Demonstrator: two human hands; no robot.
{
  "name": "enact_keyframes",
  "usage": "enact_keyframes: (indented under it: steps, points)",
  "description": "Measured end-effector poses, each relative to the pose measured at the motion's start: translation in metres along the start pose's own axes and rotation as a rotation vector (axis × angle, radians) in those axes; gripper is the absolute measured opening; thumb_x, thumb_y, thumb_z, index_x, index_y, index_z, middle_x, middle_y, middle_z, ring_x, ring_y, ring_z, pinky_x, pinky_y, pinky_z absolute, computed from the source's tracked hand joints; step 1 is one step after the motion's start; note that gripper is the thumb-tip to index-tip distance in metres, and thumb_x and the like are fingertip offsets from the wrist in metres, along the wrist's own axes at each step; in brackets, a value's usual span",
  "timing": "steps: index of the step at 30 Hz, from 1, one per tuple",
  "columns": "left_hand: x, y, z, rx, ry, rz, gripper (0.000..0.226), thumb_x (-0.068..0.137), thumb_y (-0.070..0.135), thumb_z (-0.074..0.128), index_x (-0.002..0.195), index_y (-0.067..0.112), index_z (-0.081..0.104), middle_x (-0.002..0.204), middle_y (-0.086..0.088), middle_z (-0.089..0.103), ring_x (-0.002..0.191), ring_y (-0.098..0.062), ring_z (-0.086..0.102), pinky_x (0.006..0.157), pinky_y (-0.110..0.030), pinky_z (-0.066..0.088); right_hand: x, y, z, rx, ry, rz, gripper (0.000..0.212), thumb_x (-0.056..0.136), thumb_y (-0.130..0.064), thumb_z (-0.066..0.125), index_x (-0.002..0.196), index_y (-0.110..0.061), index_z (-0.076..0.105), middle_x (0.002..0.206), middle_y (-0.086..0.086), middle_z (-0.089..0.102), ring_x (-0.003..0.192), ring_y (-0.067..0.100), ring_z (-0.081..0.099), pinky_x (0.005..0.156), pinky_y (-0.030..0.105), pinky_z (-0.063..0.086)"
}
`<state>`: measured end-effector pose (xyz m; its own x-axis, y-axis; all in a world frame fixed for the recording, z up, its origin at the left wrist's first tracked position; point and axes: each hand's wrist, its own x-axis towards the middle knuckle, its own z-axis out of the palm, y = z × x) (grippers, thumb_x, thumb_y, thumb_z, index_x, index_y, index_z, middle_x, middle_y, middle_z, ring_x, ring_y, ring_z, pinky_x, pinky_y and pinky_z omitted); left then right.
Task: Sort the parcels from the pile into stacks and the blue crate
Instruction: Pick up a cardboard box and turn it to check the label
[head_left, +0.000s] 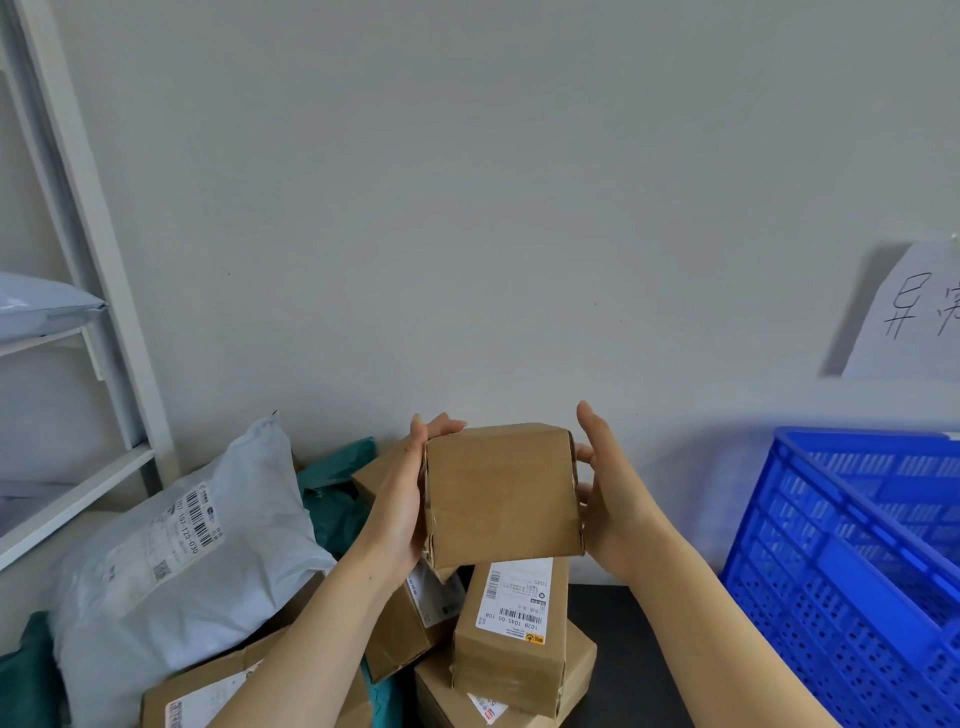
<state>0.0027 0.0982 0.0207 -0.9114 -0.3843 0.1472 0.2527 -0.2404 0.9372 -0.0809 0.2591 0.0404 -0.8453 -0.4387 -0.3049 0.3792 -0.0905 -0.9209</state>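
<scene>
- Left hand (400, 499) and right hand (615, 499) clamped the small cardboard box (501, 491) by opposite sides, fingers wrapped.
- Looked light and stiff; its crumpled left edge (428, 514) was best avoided.

A small cardboard box (501, 491) is held up between the left hand (400, 499) and the right hand (615, 499), above a pile of parcels (509, 639). A big mailer bag (176, 561) lies left of the pile. A crate (852, 561) stands to the right. A shelf rack (78, 312) is placed at the far left. A wall (467, 208) is behind everything, with a paper sign (914, 312) on it above the crate.
</scene>
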Motion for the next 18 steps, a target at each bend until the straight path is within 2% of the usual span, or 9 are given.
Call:
enact_keyframes:
  steps: [1,3,6,9,12,14,16,18]
  points:
    - [-0.0001,0.0003,0.0003,0.015,0.001,0.018,0.049,0.082,0.056,0.032,0.105,0.026,0.062,0.089,0.02,0.071,0.084,-0.004,0.068,0.073,-0.03,0.051,0.0002,-0.0003,-0.0005,-0.005,0.003,0.004,0.071,0.069,-0.075,0.057,0.12,-0.026,0.056,0.103,0.008,0.054,0.082,0.021,0.056,0.063,0.033,0.048]
    - [-0.0002,0.0001,0.0013,0.033,0.014,0.038,0.046,0.084,0.055,0.033,0.106,0.026,0.063,0.092,0.023,0.07,0.087,-0.003,0.067,0.074,-0.029,0.051,0.0013,0.0008,-0.0003,-0.021,0.025,0.01,0.069,0.072,-0.068,0.063,0.125,-0.025,0.053,0.113,0.01,0.052,0.085,0.021,0.055,0.061,0.033,0.046]
    - [-0.001,0.0017,0.0036,0.008,0.038,0.037,0.047,0.079,0.056,0.042,0.112,0.029,0.062,0.113,0.009,0.064,0.104,-0.014,0.061,0.079,-0.033,0.049,0.0023,0.002,0.0011,0.013,0.077,0.017,0.064,0.074,-0.056,0.067,0.125,-0.023,0.051,0.129,0.014,0.051,0.101,0.027,0.058,0.068,0.035,0.051]
    - [-0.0002,0.0039,0.0044,-0.042,0.078,-0.005,0.05,0.076,0.052,0.049,0.121,0.032,0.055,0.117,0.003,0.061,0.105,-0.016,0.059,0.077,-0.033,0.048,0.0033,0.0017,0.0004,0.056,0.067,0.01,0.055,0.078,-0.046,0.066,0.125,-0.021,0.052,0.126,0.011,0.053,0.101,0.029,0.057,0.072,0.036,0.049]
    - [0.0032,0.0054,0.0046,-0.078,0.082,-0.126,0.052,0.071,0.051,0.058,0.119,0.028,0.058,0.119,-0.006,0.063,0.105,-0.023,0.061,0.077,-0.036,0.049,0.0054,0.0037,-0.0022,0.072,0.041,-0.002,0.051,0.079,-0.038,0.065,0.125,-0.021,0.051,0.123,0.01,0.053,0.11,0.032,0.055,0.075,0.039,0.048]
    - [0.0046,0.0067,0.004,-0.08,0.051,-0.2,0.046,0.076,0.051,0.058,0.113,0.024,0.063,0.108,-0.009,0.07,0.096,-0.023,0.065,0.074,-0.035,0.05,0.0063,0.0047,-0.0015,0.08,0.028,-0.007,0.049,0.079,-0.035,0.064,0.124,-0.021,0.052,0.123,0.009,0.054,0.114,0.032,0.055,0.076,0.039,0.049]
    - [0.0046,0.0086,0.0039,-0.096,-0.003,-0.256,0.037,0.081,0.052,0.055,0.103,0.024,0.067,0.089,-0.005,0.075,0.085,-0.021,0.068,0.072,-0.035,0.05,0.0067,0.0047,-0.0002,0.082,0.023,-0.024,0.047,0.079,-0.033,0.063,0.124,-0.023,0.054,0.122,0.008,0.055,0.115,0.032,0.055,0.075,0.039,0.049]
    - [0.0065,0.0088,0.0023,-0.092,-0.01,-0.281,0.043,0.075,0.055,0.057,0.104,0.025,0.067,0.087,-0.005,0.075,0.09,-0.024,0.067,0.075,-0.036,0.05,0.0064,0.0035,0.0004,0.087,0.013,-0.057,0.042,0.08,-0.03,0.061,0.122,-0.025,0.057,0.12,0.007,0.055,0.112,0.03,0.055,0.073,0.038,0.049]
